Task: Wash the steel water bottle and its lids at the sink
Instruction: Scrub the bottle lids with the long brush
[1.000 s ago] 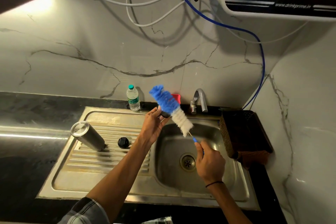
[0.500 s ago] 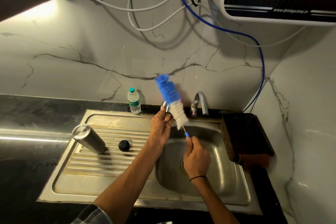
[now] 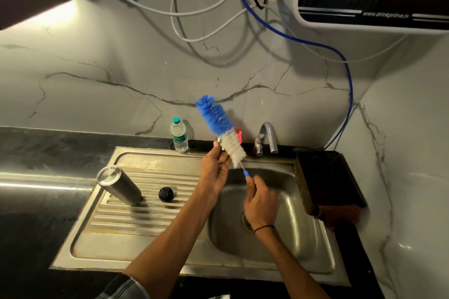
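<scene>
Steel cylindrical water bottle [image 3: 119,185] stands inverted on the ribbed drainboard [image 3: 155,213], round black lid [image 3: 166,194] beside it. The left hand [image 3: 216,167] pinches a small steel lid [image 3: 220,139]; the right hand [image 3: 261,201] grips the blue-and-white bristle brush [image 3: 222,128] by its handle. A hard scrub could flick that lid into the basin.

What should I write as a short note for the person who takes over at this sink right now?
Left hand holds a small steel lid against the brush. Right hand grips the handle of the blue-and-white bottle brush over the steel sink basin. The steel water bottle lies tilted on the ribbed drainboard, beside the round black lid. Tap shows no water. Left: finish this lid, then the black lid and bottle.
</scene>
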